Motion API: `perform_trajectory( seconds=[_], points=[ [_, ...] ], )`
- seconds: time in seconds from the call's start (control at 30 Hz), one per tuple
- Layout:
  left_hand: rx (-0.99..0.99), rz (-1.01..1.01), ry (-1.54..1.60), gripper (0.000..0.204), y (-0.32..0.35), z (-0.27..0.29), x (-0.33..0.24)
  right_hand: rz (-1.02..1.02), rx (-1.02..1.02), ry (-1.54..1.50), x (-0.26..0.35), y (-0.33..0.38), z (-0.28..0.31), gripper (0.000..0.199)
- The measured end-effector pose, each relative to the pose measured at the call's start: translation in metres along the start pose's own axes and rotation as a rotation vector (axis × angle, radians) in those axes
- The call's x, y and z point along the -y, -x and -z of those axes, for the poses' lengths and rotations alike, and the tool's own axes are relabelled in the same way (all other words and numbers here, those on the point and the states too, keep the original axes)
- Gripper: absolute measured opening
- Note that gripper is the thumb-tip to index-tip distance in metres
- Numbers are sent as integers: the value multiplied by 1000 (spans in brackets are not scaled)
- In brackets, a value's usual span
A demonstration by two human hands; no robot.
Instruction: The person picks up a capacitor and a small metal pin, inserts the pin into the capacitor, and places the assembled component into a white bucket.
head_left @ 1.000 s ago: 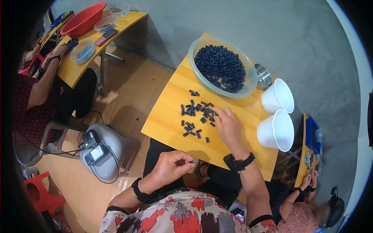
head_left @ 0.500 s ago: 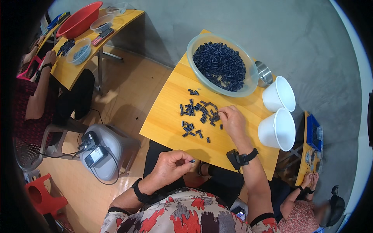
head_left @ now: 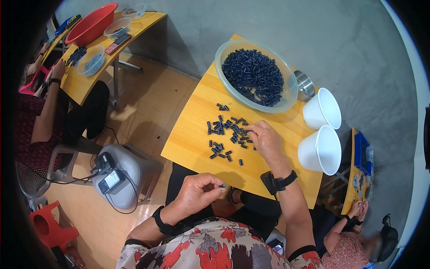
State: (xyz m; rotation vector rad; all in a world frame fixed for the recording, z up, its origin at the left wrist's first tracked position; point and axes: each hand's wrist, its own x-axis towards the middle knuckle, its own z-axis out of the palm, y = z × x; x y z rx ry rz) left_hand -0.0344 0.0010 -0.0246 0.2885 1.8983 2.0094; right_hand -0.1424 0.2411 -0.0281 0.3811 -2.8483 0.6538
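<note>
Loose on the yellow table lie several small dark blue, tube-like plastic pieces in scattered clusters. My right hand is over the right side of these clusters, its thumb and forefinger pinched together among the pieces. Whatever is between those fingertips is too small to make out. Off the table's near edge, above my lap, my left hand pinches a small dark plastic piece with a bluish end. Behind the clusters stands a wide translucent basin heaped with more such dark pieces.
Two white buckets and a metal bowl stand along the table's right side. A grey stool with cabled devices is at left. People sit at other tables left and right; a red basin rests on the left one.
My right hand has shifted slightly left and farther away over the pieces, and a few of them have moved. My left hand stays put with its piece.
</note>
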Motion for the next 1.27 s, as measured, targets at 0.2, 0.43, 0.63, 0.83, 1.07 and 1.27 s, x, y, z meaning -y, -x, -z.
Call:
perform_trajectory(
  seconds=[0.2, 0.43, 0.63, 0.83, 1.07, 1.27],
  points=[
    [2, -5, 1, 8, 0, -2, -6, -53, -30, -41, -6, 2, -4, 9],
    [-13, -39, 60, 9, -1, -7, -20, -271, -89, -730, 43, 30, 29, 9],
    [83, -10, 226, 8, 2, -19, -37, -387, 78, -1258, 94, 84, 63, 10],
    [128, -75, 249, 6, 9, -34, -51, -186, -3, -1245, 99, 109, 63, 13],
    [162, -60, 244, 6, 21, -45, -56, -88, -103, -1104, 100, 129, 67, 11],
    [198, -15, 169, 7, 29, -48, -56, 45, -155, -830, 106, 137, 76, 10]
  ],
)
